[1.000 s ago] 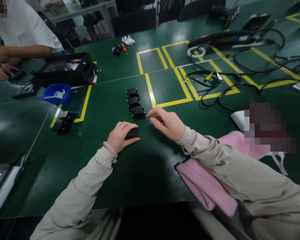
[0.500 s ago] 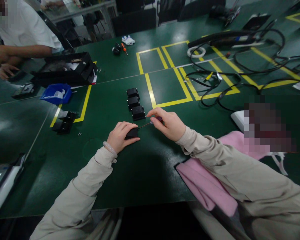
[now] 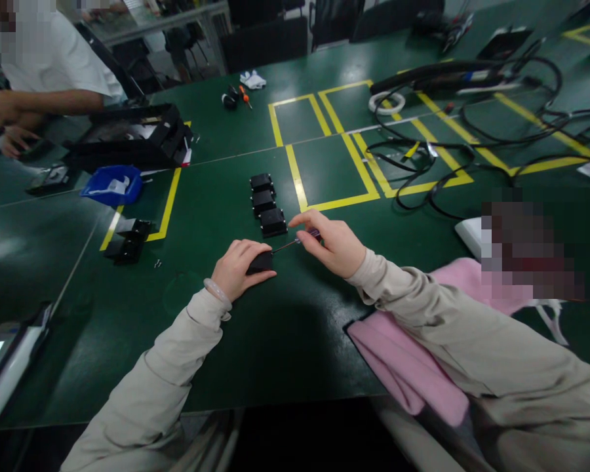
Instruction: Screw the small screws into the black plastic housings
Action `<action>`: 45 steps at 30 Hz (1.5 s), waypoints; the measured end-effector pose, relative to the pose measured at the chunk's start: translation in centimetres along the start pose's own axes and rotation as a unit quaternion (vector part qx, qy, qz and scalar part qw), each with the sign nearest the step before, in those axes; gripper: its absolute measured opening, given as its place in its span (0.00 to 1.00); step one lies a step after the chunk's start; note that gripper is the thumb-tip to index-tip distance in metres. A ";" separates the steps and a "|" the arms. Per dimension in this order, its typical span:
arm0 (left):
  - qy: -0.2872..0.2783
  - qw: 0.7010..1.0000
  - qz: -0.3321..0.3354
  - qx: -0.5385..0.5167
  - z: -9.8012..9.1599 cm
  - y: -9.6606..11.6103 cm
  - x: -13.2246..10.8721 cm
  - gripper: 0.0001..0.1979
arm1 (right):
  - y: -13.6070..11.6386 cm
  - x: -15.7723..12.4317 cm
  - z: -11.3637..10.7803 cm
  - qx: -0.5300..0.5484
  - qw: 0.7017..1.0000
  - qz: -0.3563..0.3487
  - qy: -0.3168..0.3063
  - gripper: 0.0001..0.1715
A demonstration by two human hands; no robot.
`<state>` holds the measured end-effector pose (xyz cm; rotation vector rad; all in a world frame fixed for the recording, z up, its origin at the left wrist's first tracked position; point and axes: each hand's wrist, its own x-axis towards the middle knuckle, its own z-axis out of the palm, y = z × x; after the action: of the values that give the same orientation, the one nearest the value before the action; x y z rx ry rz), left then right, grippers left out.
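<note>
Your left hand (image 3: 236,267) grips a black block (image 3: 260,262) on the green surface (image 3: 275,354); your right hand (image 3: 332,244) grasps a screwdriver (image 3: 314,234), its tip at the block's edge. Just beyond sit three black housings (image 3: 263,200).

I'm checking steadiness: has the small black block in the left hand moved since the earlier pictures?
No: the small black block, held in the left hand, shows no visible shift against the yellow tape outline.
</note>
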<state>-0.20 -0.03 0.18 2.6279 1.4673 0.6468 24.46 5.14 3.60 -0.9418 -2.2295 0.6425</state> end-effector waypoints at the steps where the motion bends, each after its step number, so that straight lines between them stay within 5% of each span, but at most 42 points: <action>1: 0.002 1.000 0.002 -0.001 0.0 0.0 0.0 0.21 | 0.0 0.0 0.0 0.001 1.000 0.000 -0.003 0.16; 31: 0.004 1.000 0.007 -0.005 0.4 0.3 0.2 0.21 | 0.9 -0.2 -0.1 0.018 0.999 -0.032 0.036 0.15; 45: 0.001 1.000 0.007 -0.010 0.4 0.1 0.1 0.22 | 0.7 -0.1 -0.3 0.022 1.000 -0.014 0.005 0.14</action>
<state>0.12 0.06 -0.07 2.6264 1.4364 0.6632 25.05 5.53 3.26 -0.8874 -2.2067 0.6705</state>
